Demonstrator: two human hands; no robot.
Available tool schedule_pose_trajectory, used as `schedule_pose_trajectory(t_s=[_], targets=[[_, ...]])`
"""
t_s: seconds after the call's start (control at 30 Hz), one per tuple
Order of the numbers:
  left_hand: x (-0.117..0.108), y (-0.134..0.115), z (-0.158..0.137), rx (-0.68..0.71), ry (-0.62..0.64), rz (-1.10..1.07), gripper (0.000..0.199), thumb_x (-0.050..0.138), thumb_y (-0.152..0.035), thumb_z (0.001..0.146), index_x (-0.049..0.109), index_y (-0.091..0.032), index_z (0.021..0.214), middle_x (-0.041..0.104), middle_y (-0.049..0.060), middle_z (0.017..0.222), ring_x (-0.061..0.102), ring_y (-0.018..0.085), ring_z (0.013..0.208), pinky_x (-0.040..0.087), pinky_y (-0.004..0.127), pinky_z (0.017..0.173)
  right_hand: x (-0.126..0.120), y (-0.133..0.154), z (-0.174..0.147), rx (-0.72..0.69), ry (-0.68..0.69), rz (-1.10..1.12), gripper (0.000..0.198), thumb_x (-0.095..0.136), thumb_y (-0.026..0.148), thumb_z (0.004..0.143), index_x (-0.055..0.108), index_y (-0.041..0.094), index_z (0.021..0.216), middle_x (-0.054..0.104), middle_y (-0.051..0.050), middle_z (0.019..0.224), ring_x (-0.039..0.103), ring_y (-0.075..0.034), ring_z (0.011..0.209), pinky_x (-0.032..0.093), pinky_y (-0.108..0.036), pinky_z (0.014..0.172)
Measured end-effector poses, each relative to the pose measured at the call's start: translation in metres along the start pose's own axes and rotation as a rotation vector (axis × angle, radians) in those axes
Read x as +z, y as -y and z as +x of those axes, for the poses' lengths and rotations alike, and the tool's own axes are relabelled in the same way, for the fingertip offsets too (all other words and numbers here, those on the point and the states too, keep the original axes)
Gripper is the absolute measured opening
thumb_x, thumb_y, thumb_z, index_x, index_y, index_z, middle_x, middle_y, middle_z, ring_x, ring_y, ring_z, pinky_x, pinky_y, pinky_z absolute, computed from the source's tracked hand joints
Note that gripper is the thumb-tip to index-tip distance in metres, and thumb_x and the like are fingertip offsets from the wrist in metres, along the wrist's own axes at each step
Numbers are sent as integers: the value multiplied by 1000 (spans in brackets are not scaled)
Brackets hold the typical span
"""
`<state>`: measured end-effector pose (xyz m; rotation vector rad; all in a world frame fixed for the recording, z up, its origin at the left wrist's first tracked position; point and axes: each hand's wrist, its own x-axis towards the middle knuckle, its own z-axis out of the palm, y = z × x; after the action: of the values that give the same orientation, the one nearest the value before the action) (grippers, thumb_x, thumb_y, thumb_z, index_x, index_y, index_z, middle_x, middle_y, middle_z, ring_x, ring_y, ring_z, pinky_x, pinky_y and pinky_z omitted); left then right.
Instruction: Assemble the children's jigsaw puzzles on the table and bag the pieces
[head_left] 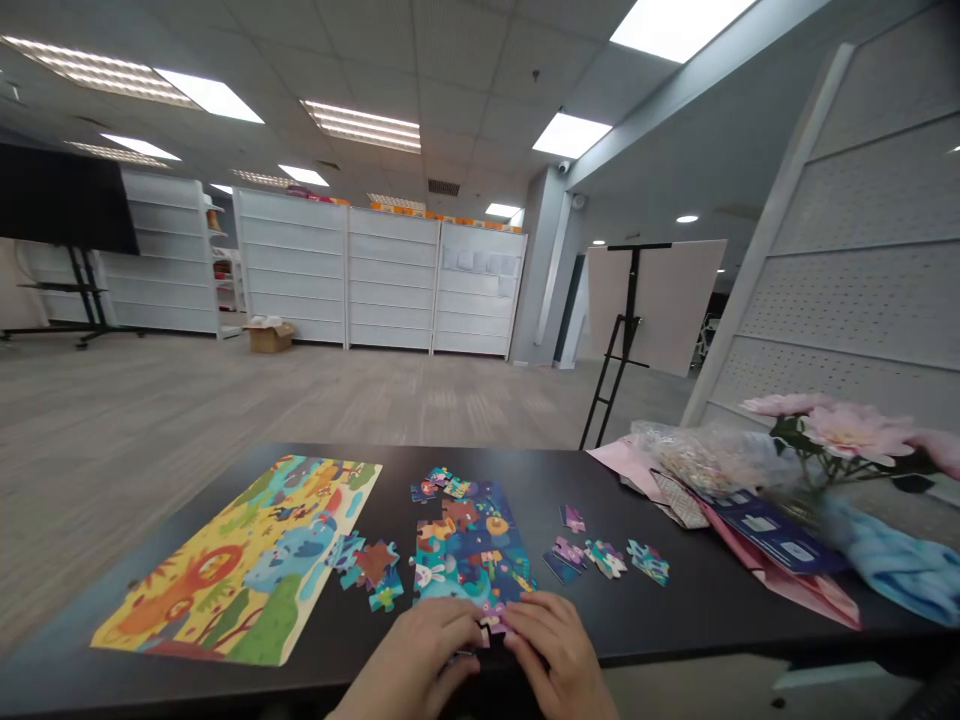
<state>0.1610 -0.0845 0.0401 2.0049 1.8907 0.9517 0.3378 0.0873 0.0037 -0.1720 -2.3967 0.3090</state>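
Note:
A partly assembled jigsaw puzzle [480, 545] with a dark blue night scene lies on the black table in front of me. At its lower edge, a purple-pink puzzle piece [493, 618] sits between my two hands. My left hand [421, 650] has its fingers bent together at the left side of that piece. From the other side, my right hand [553, 645] pinches the piece with thumb and fingertips. Fingers partly cover the puzzle's bottom row. Loose puzzle pieces lie left of the puzzle [373, 565], above it [439, 482] and to its right [604, 558].
A yellow animal picture sheet [247, 560] lies on the left of the black table [555, 475]. On the right are a plastic bag [705, 455], a dark blue packet [772, 530], a light blue cloth [896, 560] and pink flowers [855, 430]. An easel [630, 320] stands beyond.

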Motion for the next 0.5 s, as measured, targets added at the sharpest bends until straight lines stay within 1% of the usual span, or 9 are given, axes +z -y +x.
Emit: schedule_pose_trajectory(t_s=[0.07, 0.17, 0.27, 0.3, 0.33, 0.37, 0.4, 0.47, 0.5], targets=[[1, 5, -2, -17, -45, -56, 27, 53, -13, 97, 63, -29, 117, 70, 1, 125, 65, 21, 112, 49, 29, 98, 0, 3, 9, 93, -26, 85, 22, 56, 31, 100, 75, 28, 110, 80, -4, 100, 72, -22, 96, 59, -33, 87], [4, 15, -1, -88, -152, -105, 34, 39, -18, 103, 57, -30, 130, 71, 4, 125, 67, 21, 112, 50, 28, 97, 2, 2, 18, 285, -90, 184, 35, 47, 43, 103, 76, 24, 98, 79, -5, 90, 74, -20, 83, 59, -26, 77], [8, 21, 2, -178, -258, -108, 41, 36, -17, 103, 50, -28, 140, 69, 8, 130, 66, 24, 117, 50, 33, 100, 5, -4, 15, 487, -212, 176, 42, 46, 51, 102, 75, 22, 93, 79, -5, 82, 74, -19, 68, 59, -24, 63], [9, 22, 3, -184, -264, -103, 44, 37, -16, 102, 49, -28, 142, 68, 8, 131, 65, 25, 118, 50, 35, 101, 6, -7, 11, 511, -254, 149, 41, 46, 51, 102, 75, 22, 95, 79, -5, 85, 75, -20, 69, 60, -25, 63], [9, 21, 5, -178, -262, -98, 45, 36, -15, 102, 48, -28, 144, 67, 8, 132, 64, 25, 119, 50, 35, 102, 5, -10, 7, 491, -280, 117, 39, 47, 49, 101, 76, 22, 99, 80, -7, 91, 77, -22, 76, 62, -27, 68], [9, 20, 7, -167, -260, -95, 47, 36, -14, 101, 48, -28, 144, 67, 8, 133, 64, 24, 120, 50, 35, 102, 4, -12, 2, 421, -279, 83, 36, 49, 46, 101, 77, 24, 102, 80, -7, 98, 77, -24, 85, 63, -30, 75], [8, 18, 9, -151, -264, -89, 49, 35, -12, 100, 48, -29, 144, 67, 7, 133, 64, 23, 120, 50, 34, 102, 2, -15, -3, 318, -240, 51, 30, 52, 42, 100, 77, 25, 105, 80, -7, 105, 76, -25, 96, 63, -33, 84], [4, 15, 13, -126, -273, -50, 55, 34, -5, 96, 48, -28, 144, 65, 7, 137, 62, 22, 124, 49, 35, 105, -4, -18, -13, 96, -79, 2, 25, 61, 37, 95, 76, 29, 114, 77, -6, 118, 71, -27, 112, 60, -38, 96], [2, 14, 14, -118, -265, -17, 59, 34, -2, 93, 49, -28, 144, 63, 6, 140, 59, 22, 127, 47, 36, 108, -8, -19, -17, 14, 9, -13, 29, 67, 36, 92, 74, 31, 119, 75, -6, 123, 70, -29, 116, 60, -40, 98]])
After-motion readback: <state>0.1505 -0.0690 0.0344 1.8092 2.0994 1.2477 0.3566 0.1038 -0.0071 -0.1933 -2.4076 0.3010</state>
